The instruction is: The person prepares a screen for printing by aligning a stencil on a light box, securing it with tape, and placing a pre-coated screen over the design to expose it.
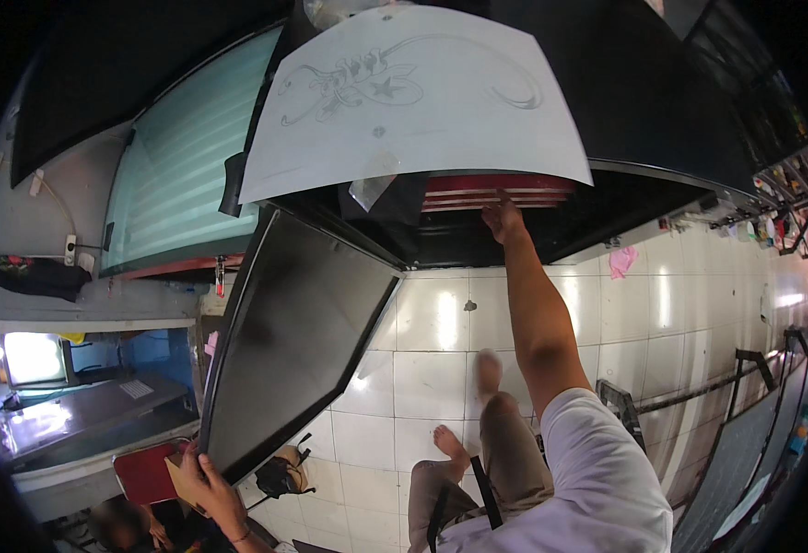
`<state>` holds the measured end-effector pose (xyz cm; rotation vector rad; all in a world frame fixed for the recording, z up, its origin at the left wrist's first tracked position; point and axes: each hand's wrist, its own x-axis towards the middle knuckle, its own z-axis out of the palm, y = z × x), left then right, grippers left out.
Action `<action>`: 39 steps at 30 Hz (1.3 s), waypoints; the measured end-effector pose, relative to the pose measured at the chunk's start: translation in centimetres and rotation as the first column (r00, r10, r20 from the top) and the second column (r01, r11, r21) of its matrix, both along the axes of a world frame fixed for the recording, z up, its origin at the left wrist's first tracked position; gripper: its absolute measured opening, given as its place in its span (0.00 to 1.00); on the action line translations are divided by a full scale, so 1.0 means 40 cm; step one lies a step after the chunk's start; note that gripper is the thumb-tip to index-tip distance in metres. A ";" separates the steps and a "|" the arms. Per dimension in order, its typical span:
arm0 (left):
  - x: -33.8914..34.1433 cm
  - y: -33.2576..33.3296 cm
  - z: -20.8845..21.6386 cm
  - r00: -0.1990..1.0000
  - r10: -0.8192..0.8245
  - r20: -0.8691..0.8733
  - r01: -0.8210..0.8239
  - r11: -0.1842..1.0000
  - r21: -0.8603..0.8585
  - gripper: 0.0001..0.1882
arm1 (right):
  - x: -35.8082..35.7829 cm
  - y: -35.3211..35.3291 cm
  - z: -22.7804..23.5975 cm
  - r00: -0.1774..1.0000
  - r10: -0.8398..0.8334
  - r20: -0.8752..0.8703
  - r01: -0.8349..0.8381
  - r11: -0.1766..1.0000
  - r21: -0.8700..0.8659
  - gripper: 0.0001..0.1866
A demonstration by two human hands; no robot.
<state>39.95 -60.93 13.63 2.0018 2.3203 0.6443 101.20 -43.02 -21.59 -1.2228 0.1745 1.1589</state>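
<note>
My left hand [207,488], at the lower left, is closed on a flat red board [144,472] with a tan edge. My right arm stretches forward to a black cabinet under a black-topped counter. Inside lies a stack of flat red boards with pale edges [459,192], and my right hand [503,219] is at its front. A finger of that hand is extended toward the edges, with the thumb apart; whether it touches is hard to tell. Beside the stack a black cabinet door [303,323] hangs open.
A white sheet with a drawn floral pattern [422,101] overhangs the counter front, with clear tape [374,182] at its edge. To the left is a lit glass panel [187,157]. A person [118,525] is at the lower left. A bag [282,472] and pink cloth [621,262] lie on the tiles.
</note>
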 end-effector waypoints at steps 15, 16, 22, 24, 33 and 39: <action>-0.065 0.043 0.005 0.984 -0.075 -0.160 0.067 0.996 -0.057 0.23 | -0.081 -0.069 -0.051 0.991 -0.049 -0.127 0.087 0.946 0.313 0.26; -0.038 0.049 0.009 0.985 -0.063 -0.162 0.054 0.997 -0.064 0.23 | -0.097 -0.115 -0.054 0.986 -0.092 -0.142 0.129 0.952 0.278 0.27; -0.032 0.059 0.004 0.974 -0.111 -0.196 0.116 0.993 0.018 0.20 | -0.251 -0.383 -0.052 0.969 -0.170 -0.181 0.202 0.964 0.176 0.37; -0.035 0.067 -0.004 0.972 -0.132 -0.193 0.141 0.990 0.032 0.19 | -0.310 -0.484 -0.022 0.967 -0.163 -0.195 0.195 0.968 0.156 0.40; -0.024 0.055 0.029 0.952 -0.249 -0.176 0.247 0.968 -0.033 0.22 | -0.598 -0.903 0.097 0.978 -0.128 -0.163 0.164 0.959 0.233 0.28; -0.039 0.030 0.024 0.932 -0.319 -0.170 0.321 0.947 -0.016 0.21 | -0.751 -1.134 0.238 0.963 -0.217 -0.162 0.235 0.967 0.100 0.17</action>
